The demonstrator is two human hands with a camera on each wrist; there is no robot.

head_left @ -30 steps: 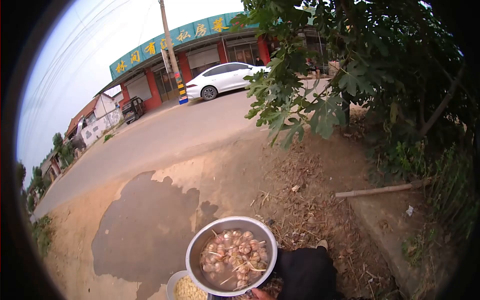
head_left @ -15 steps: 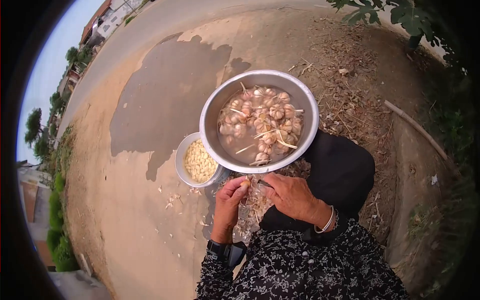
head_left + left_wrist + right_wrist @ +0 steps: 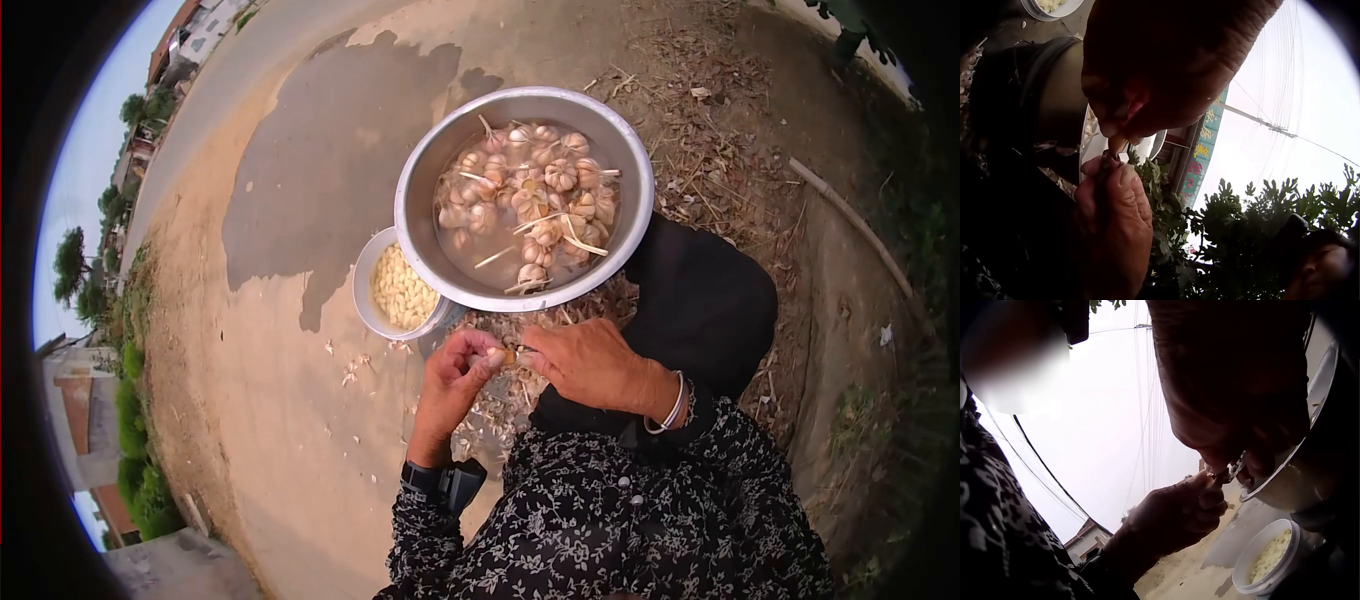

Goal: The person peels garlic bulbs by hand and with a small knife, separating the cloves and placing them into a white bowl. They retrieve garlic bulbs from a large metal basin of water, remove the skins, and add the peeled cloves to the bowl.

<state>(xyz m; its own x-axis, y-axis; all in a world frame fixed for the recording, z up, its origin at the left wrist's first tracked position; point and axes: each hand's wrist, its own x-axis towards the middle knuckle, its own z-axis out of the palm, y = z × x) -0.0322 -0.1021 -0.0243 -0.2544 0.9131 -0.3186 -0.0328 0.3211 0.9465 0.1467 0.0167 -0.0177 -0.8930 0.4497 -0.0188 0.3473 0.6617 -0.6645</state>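
Left wrist view: past the hands, a green sign [image 3: 1200, 147] bears yellow and red Chinese characters, turned sideways and too small to read surely; the left hand covers its upper end, leaves [image 3: 1166, 231] its lower. Head view: both hands meet before the person's body, fingers curled in. The left hand [image 3: 452, 388] pinches a small tan clove [image 3: 509, 356] between thumb and fingers. The right hand [image 3: 592, 368], just beside it, grips a small metal tool [image 3: 1237, 465] close to the clove; whether the two touch is hard to tell. Just ahead of the hands, a metal basin [image 3: 403, 205] holds unpeeled garlic [image 3: 560, 175] in cloudy water. Ahead and left of the left hand, a white tub [image 3: 361, 300], partly hidden by the basin, holds pale peeled cloves [image 3: 402, 290]. Below the hands, dry husks [image 3: 482, 432] litter the ground. A black band [image 3: 425, 478] circles the left wrist, a pale bracelet [image 3: 672, 405] the right. Both wrist views leave the hands mostly in shadow, so the tool's shape is unclear; the left wrist view cuts off the tub, the right one the basin.
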